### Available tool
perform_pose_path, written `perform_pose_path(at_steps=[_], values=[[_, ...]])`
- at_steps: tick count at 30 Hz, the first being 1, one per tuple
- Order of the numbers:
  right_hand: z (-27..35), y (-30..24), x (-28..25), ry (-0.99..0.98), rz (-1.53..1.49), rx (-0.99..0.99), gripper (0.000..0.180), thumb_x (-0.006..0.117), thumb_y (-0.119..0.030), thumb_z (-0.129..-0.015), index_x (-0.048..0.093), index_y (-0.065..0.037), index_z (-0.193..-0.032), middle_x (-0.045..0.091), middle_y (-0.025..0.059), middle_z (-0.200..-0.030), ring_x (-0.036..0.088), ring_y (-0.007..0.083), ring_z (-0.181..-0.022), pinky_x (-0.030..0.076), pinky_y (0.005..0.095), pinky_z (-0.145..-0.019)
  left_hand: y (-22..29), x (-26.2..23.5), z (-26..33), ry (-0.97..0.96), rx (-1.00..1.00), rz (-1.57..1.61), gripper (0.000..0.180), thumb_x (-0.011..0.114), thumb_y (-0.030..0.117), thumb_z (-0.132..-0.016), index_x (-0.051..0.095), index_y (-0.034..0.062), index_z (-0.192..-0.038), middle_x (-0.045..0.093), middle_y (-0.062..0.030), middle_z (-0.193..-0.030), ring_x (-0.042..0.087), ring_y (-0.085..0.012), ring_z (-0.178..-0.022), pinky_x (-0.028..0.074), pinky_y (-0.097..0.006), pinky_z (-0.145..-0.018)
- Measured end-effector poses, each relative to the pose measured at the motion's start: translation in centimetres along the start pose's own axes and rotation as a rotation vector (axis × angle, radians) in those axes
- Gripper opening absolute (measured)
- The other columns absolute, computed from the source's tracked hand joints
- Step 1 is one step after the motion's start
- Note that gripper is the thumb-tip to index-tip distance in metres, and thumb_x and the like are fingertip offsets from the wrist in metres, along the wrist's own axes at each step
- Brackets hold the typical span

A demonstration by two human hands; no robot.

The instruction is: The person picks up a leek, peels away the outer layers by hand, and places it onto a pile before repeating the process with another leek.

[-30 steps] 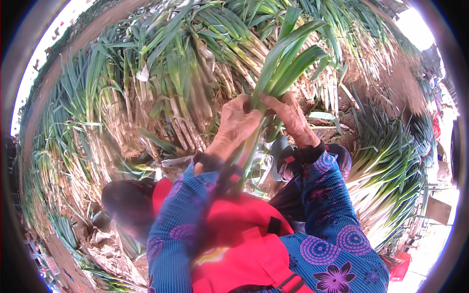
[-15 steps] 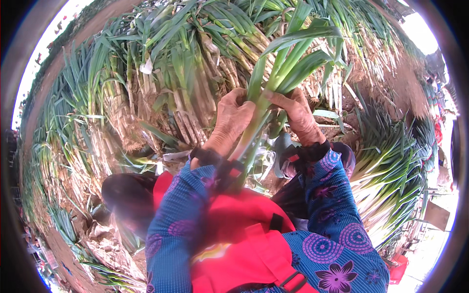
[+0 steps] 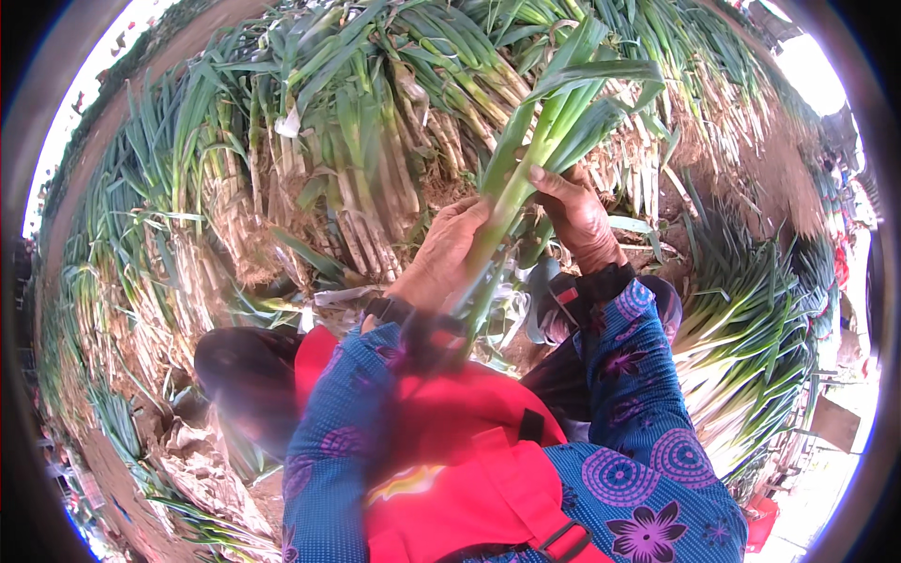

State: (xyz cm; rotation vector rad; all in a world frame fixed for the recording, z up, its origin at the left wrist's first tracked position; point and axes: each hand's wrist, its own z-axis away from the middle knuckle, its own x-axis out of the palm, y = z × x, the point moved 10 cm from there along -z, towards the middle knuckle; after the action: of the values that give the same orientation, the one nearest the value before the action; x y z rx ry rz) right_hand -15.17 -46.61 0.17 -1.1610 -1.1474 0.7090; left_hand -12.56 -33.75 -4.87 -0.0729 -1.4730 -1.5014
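Note:
Both of my hands hold one leek [image 3: 540, 150] upright in front of me, its long green leaves fanning up and to the right. My left hand [image 3: 446, 253] wraps the pale lower stalk. Higher on the stalk, my right hand [image 3: 577, 216] pinches an outer leaf where the green begins. The root end is hidden behind my left wrist and blue patterned sleeve [image 3: 347, 422].
Heaps of pulled leeks [image 3: 347, 141] with earthy white stalks lie all around, and another pile [image 3: 751, 319] is at my right. Stripped leaves and husks [image 3: 202, 450] litter the ground at lower left. A red apron [image 3: 441, 450] covers my lap.
The leek has been lifted and stood more upright. My right hand slid up the stalk toward the leaves while the left kept its hold lower down.

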Motion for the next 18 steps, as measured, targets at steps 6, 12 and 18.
perform_pose_path(at_steps=[6, 12, 18], values=[[1.2, -0.9, 1.9, -0.161, -0.065, 0.058, 0.041, 0.072, -0.016, -0.081, 0.059, 0.002, -0.115, 0.066, 0.0099, -0.102, 0.062, 0.0221, -0.097, 0.046, 0.0352, -0.089, -1.1, -0.5, 0.2, -0.033, -0.129, -0.013, 0.025, 0.059, 0.017, -0.094, 0.059, -0.0012, -0.111, 0.063, -0.007, -0.085, 0.064, -0.018, -0.064, 0.054, -0.028, -0.057], [1.8, -0.9, 3.9, -0.328, -0.187, 0.072, 0.044, 0.072, -0.019, -0.081, 0.056, 0.002, -0.116, 0.065, 0.0139, -0.101, 0.062, 0.0257, -0.097, 0.047, 0.0387, -0.091, -2.0, 0.1, 1.5, -0.004, -0.304, -0.07, 0.023, 0.059, 0.011, -0.092, 0.057, -0.0022, -0.111, 0.061, -0.0066, -0.08, 0.063, -0.0171, -0.063, 0.054, -0.029, -0.055], [2.5, -0.3, 7.2, -0.497, -0.569, 0.124, 0.045, 0.073, -0.026, -0.079, 0.052, -0.002, -0.111, 0.06, 0.012, -0.093, 0.061, 0.0299, -0.091, 0.047, 0.0458, -0.089, -4.8, -2.3, 0.0, -0.459, 0.131, -0.892, 0.017, 0.06, 0.013, -0.091, 0.062, 0.0, -0.102, 0.06, -0.0021, -0.079, 0.058, -0.0113, -0.063, 0.051, -0.028, -0.054]])
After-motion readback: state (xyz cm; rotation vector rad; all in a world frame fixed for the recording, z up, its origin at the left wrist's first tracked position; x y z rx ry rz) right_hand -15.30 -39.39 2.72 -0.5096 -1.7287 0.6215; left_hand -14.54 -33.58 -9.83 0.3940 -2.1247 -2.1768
